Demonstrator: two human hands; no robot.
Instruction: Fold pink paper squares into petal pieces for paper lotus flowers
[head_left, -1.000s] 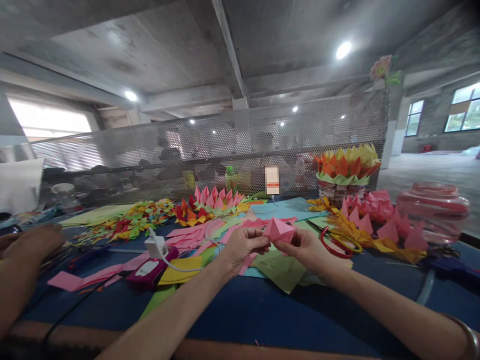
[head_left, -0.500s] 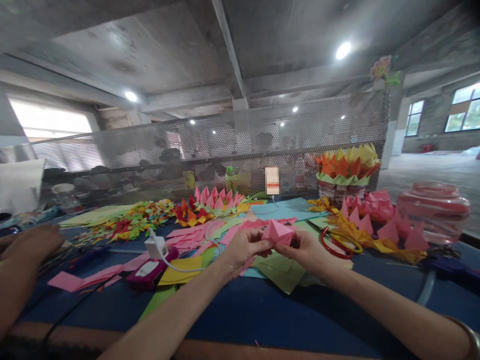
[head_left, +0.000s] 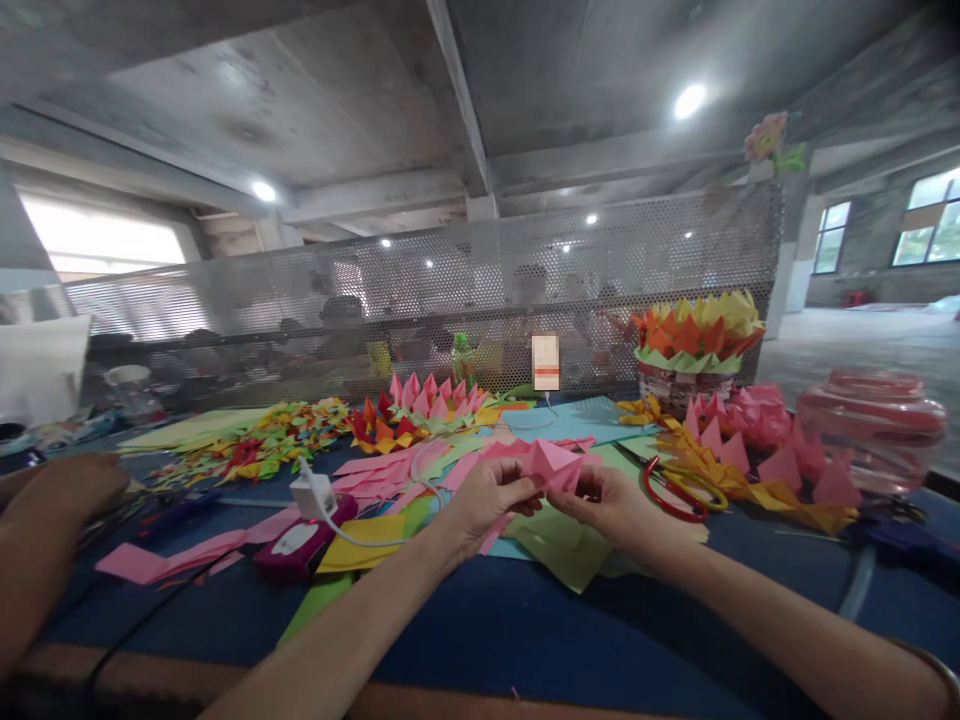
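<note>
A folded pink paper piece (head_left: 556, 464) is held above the table between both my hands. My left hand (head_left: 484, 500) pinches its left side with closed fingers. My right hand (head_left: 611, 505) grips its right side, fingers curled. Below them lie a light green sheet (head_left: 564, 546) and a yellow sheet (head_left: 361, 530) on the blue table (head_left: 480, 630). Red-handled scissors (head_left: 669, 487) lie just right of my right hand.
Another person's arm and hand (head_left: 52, 500) rest at the far left. A white charger (head_left: 313, 494) with cable sits on a magenta device (head_left: 300, 540). Folded paper flowers (head_left: 427, 400), a paper basket (head_left: 694, 345), a pink jar (head_left: 870, 425) and a mesh partition (head_left: 450, 290) stand behind.
The pink piece has turned slightly in my fingers and my hands have drawn a little closer together. The view has drifted a little. The other person's hand stays put.
</note>
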